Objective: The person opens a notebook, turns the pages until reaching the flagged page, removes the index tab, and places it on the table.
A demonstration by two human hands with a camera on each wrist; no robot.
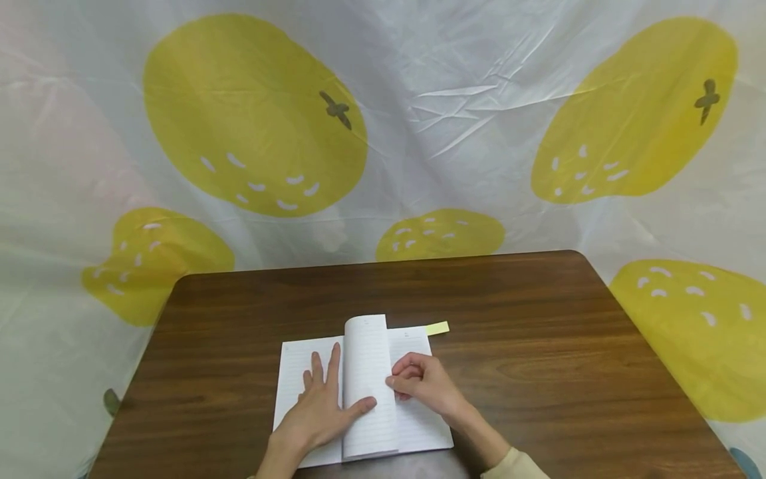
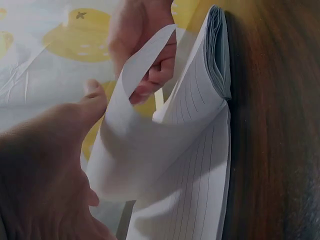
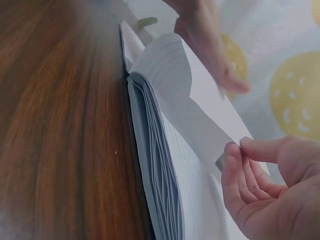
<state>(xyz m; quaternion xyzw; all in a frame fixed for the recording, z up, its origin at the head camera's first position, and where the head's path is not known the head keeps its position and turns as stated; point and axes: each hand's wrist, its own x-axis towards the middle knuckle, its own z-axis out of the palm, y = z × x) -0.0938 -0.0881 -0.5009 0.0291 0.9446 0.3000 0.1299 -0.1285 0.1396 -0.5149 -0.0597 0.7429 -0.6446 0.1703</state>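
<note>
Fingers flat, the left hand point(image 1: 320, 406) presses the open notebook point(image 1: 365, 392) on the table point(image 1: 538, 346) while the right hand point(image 1: 426, 384) pinches a lifted page point(image 1: 366, 359).

I saw the open notebook point(image 1: 413, 426) lying on the table point(image 1: 538, 372), near its front edge. My left hand point(image 1: 317, 412) rested on its left page, my right hand point(image 1: 425, 382) on the right, the lifted page point(image 1: 366, 372) between them. A sticky tab point(image 1: 437, 328) jutted from the notebook's far right corner.

Right hand point(image 3: 270, 195) pinches the edge of a raised page point(image 3: 200, 120) of the notebook point(image 3: 155, 175) lying open on the worktop point(image 3: 60, 125).
</note>
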